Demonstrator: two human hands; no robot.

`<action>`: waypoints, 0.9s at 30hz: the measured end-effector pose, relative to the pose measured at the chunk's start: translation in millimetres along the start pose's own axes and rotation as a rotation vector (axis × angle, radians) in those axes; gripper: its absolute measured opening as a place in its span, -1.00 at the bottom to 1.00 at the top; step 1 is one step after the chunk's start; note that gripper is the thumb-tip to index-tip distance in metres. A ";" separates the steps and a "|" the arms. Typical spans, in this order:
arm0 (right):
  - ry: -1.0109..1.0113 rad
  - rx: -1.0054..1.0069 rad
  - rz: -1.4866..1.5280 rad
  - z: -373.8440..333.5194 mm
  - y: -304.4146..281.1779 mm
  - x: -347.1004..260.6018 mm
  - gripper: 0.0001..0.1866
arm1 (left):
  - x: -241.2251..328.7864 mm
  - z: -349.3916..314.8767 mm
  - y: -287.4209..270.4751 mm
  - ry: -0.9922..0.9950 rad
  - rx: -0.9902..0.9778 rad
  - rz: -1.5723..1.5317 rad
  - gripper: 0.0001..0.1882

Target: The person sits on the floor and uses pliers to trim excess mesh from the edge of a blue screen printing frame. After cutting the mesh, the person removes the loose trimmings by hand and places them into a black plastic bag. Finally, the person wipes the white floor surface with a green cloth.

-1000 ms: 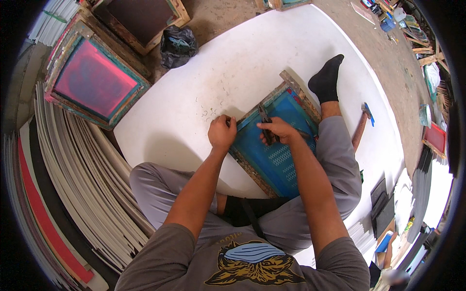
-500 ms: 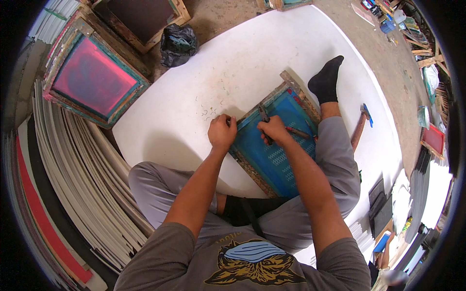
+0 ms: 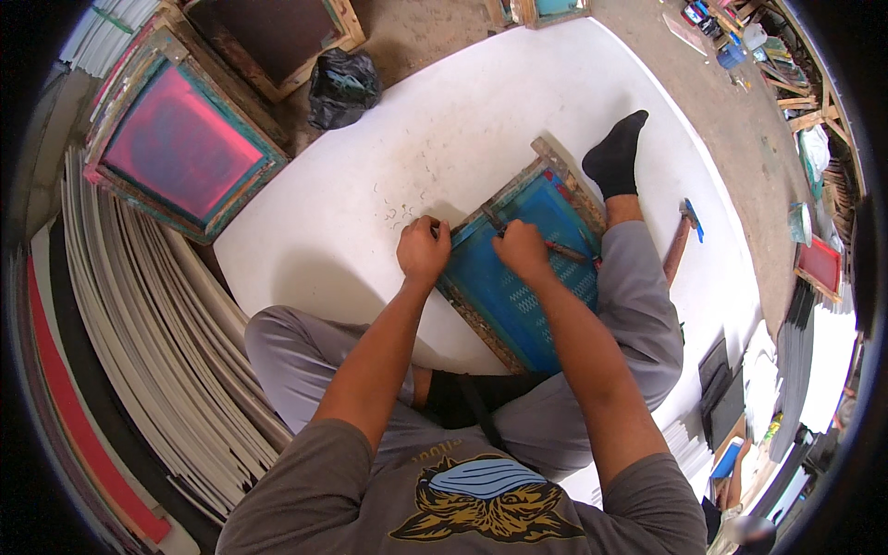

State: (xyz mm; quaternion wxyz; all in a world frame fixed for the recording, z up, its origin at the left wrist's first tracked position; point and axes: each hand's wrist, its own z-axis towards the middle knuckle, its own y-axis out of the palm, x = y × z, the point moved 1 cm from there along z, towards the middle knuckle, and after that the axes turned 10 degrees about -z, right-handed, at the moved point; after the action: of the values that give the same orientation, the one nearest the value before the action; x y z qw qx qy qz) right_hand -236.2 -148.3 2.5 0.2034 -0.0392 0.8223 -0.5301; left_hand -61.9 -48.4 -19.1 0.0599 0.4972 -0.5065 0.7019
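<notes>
Blue mesh fills the wooden screen frame, lying on a white board. The right hand grips dark pliers at the frame's upper edge; the left hand, fingers curled, rests by its left corner, seemingly for steadiness, though whether it pinches anything I cannot tell. Right of the frame lies a hammer; nearer the wearer than the frame, a grey shirt bears partly creased yellow lettering.

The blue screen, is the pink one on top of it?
No, the pink screen sits apart at upper left; the blue screen is beneath the right hand.
</notes>
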 end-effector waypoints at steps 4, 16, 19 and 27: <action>-0.124 -0.273 0.147 -12.0 -4.8 -32.1 -0.68 | -2.8 0.6 -5.9 0.035 0.044 -0.130 -0.68; -0.102 -0.895 0.909 -23.0 20.9 -107.6 -0.54 | -42.9 5.7 -64.3 -0.495 -0.448 -1.330 -0.68; -0.085 -1.008 1.007 -25.6 19.5 -106.5 -0.57 | -45.7 8.0 -66.1 -0.481 -0.397 -1.233 -0.66; -0.068 -0.243 0.233 -27.8 -34.8 -31.9 -0.55 | -47.1 33.5 -69.9 -0.102 0.174 -0.065 -0.64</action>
State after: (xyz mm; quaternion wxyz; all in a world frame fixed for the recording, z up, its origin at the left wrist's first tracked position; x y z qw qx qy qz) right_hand -222.8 -130.7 52.6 0.2848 0.0142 0.8718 -0.3982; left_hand 24.0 -21.0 -9.6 0.0136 0.5520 -0.4297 0.7145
